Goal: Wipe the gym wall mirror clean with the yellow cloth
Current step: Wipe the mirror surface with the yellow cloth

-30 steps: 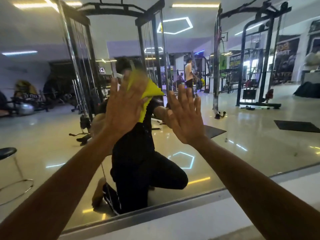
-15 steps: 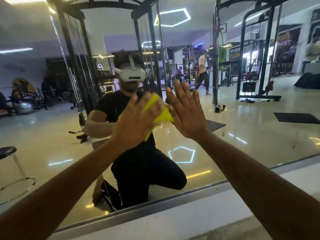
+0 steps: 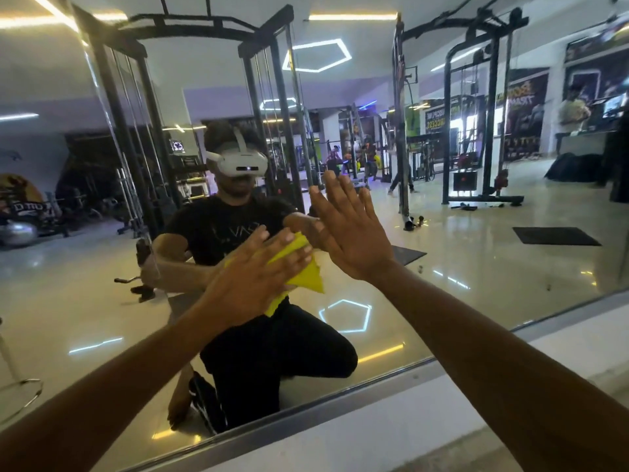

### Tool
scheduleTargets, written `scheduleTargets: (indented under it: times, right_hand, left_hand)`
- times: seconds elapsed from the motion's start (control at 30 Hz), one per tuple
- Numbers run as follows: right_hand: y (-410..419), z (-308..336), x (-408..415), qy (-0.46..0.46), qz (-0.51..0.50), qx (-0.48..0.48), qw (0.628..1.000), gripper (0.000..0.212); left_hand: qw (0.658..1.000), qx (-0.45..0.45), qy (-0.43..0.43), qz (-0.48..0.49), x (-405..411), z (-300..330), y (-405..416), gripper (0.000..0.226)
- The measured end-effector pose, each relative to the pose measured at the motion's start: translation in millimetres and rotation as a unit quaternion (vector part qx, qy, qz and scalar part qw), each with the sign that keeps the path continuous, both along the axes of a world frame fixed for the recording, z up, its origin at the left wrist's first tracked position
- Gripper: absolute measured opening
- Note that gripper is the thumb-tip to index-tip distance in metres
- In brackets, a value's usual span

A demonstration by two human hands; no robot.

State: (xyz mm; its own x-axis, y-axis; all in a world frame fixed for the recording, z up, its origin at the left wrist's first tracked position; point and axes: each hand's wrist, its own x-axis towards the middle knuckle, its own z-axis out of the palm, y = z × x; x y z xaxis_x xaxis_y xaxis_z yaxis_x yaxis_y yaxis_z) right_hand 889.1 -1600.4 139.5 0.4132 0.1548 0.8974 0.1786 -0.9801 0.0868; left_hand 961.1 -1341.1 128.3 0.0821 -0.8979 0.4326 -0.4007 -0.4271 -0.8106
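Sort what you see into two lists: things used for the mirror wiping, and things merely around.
In use: yellow cloth, left hand pressing it, right hand flat on the glass, mirror.

Merely around: metal frame under the mirror, white ledge below it.

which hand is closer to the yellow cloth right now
Left. The left hand presses flat on the yellow cloth, holding it against the mirror. The right hand lies open on the glass just right of the cloth, above it.
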Motion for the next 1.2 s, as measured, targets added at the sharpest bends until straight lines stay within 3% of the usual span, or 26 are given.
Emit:
scheduleTargets:
  times: [0.07, 0.17, 0.23, 0.3, 0.37, 0.43, 0.5, 0.57, 0.63, 0.7, 0.77, 0.83, 0.87, 0.9, 0.97, 1.07, 1.13, 1.2]
  right_hand:
    - [2.9, 0.0, -0.2, 0.003, 0.006, 0.009, 1.000, 0.062]
    - [11.4, -2.3, -1.4, 0.000, 0.024, 0.038, 0.999, 0.062]
    - [19.3, -1.9, -1.4, -0.004, 0.031, 0.046, 0.998, 0.062]
    - [29.5, 0.6, -1.8, 0.002, 0.038, 0.057, 0.998, 0.063]
    - [39.1, 5.5, -2.7, 0.013, 0.042, 0.073, 0.996, 0.060]
    - [45.8, 6.7, -1.9, 0.018, 0.047, 0.066, 0.997, 0.060]
    - [51.2, 5.0, 0.3, 0.018, 0.056, 0.054, 0.997, 0.060]
    - [58.0, 1.0, 3.2, 0.025, 0.061, 0.047, 0.997, 0.060]
    - [66.1, -2.4, 7.2, 0.030, 0.056, 0.036, 0.997, 0.061]
    - [73.9, -4.2, 11.1, 0.026, 0.045, 0.028, 0.998, 0.062]
    - [80.2, -5.1, 13.7, 0.013, 0.028, 0.019, 0.999, 0.062]
    - [83.7, -3.5, 16.2, 0.002, 0.026, 0.000, 1.000, 0.063]
    - [85.6, -1.6, 17.1, -0.002, 0.031, -0.006, 0.999, 0.063]
    - [87.2, 0.9, 17.5, -0.004, 0.036, -0.007, 0.999, 0.063]
    - [90.6, 5.8, 19.6, -0.006, 0.046, 0.004, 0.999, 0.062]
    - [93.5, 12.9, 23.6, -0.015, 0.051, 0.016, 0.998, 0.062]
    - [92.2, 14.5, 26.2, -0.017, 0.048, 0.018, 0.999, 0.062]
    - [86.3, 12.9, 28.8, -0.019, 0.040, 0.014, 0.999, 0.063]
  left_hand:
    - [1.000, -0.025, -0.012, -0.005, 4.4, 35.9, 13.7, 0.071]
    - [0.974, -0.226, 0.025, -0.009, 3.3, 90.4, 23.4, 0.069]
    - [0.958, -0.283, 0.036, -0.008, -7.8, 82.1, 13.7, 0.066]
    - [0.973, -0.224, 0.043, 0.015, -12.8, 25.1, 2.0, 0.066]
    - [0.994, -0.091, 0.041, 0.038, -9.8, -35.0, 11.9, 0.070]
    - [1.000, -0.020, 0.017, 0.016, -1.1, -37.1, 39.5, 0.072]
    - [0.995, -0.102, 0.008, -0.017, -1.4, 2.4, 64.4, 0.067]
    - [0.961, -0.274, 0.033, -0.012, -2.2, 43.7, 81.0, 0.066]
    - [0.930, -0.362, 0.061, 0.005, -7.0, 45.2, 71.5, 0.066]
    - [0.941, -0.326, 0.087, 0.017, -11.6, -2.3, 54.0, 0.066]
    - [0.975, -0.199, 0.095, 0.012, -12.2, -60.9, 57.0, 0.069]
    - [0.995, -0.085, 0.048, 0.000, 1.8, -63.0, 79.7, 0.068]
    - [0.997, -0.078, 0.025, -0.018, 7.7, -45.4, 89.0, 0.066]
    - [0.995, -0.096, 0.012, -0.026, 10.4, -23.0, 96.8, 0.066]
    - [0.977, -0.214, 0.004, -0.009, 11.9, 16.7, 105.6, 0.066]
    - [0.931, -0.360, 0.049, 0.023, -6.7, 7.2, 83.1, 0.065]
    - [0.960, -0.267, 0.080, 0.016, -11.8, -53.4, 69.3, 0.066]
    - [0.992, -0.092, 0.081, 0.021, -3.6, -92.3, 78.1, 0.068]
